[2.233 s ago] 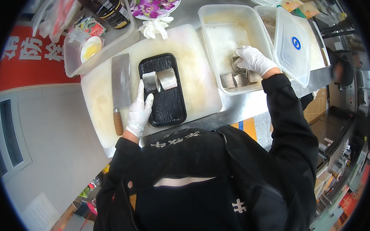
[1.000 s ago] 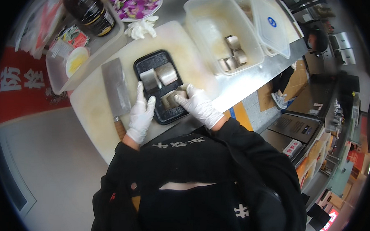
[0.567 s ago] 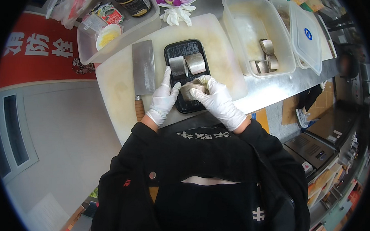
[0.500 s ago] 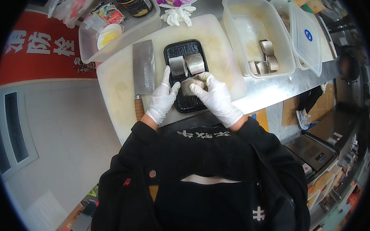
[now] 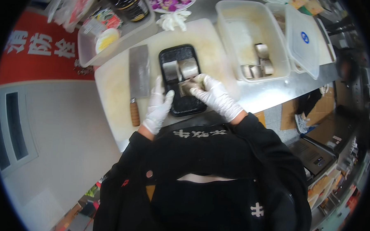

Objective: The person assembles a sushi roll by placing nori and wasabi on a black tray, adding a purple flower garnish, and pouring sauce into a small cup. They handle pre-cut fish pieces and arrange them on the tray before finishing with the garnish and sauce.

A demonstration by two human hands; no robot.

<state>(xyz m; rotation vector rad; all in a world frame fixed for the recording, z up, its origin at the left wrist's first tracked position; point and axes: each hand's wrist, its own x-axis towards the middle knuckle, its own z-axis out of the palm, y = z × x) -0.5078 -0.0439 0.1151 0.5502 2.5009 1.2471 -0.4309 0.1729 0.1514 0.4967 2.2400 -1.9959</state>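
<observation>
- One cleaver (image 5: 140, 71) lies on the white cutting board (image 5: 112, 85), handle toward the person, just beside the left hand (image 5: 157, 109);
- that hand has thumb and fingers spread, gripping nothing visible; whether it touches the tray I cannot tell;
- the black tray (image 5: 187, 107) has its long axis running away from the person; two silvery pieces (image 5: 190, 68) lie in its far half;
- the third silvery piece (image 5: 185, 89) is between the hands, nearer the person than that pair; its long axis is partly hidden;
- the right hand (image 5: 216, 97), closer to it, pinches its right end;
- the clear box (image 5: 237, 29) holds more pieces (image 5: 256, 71).
</observation>
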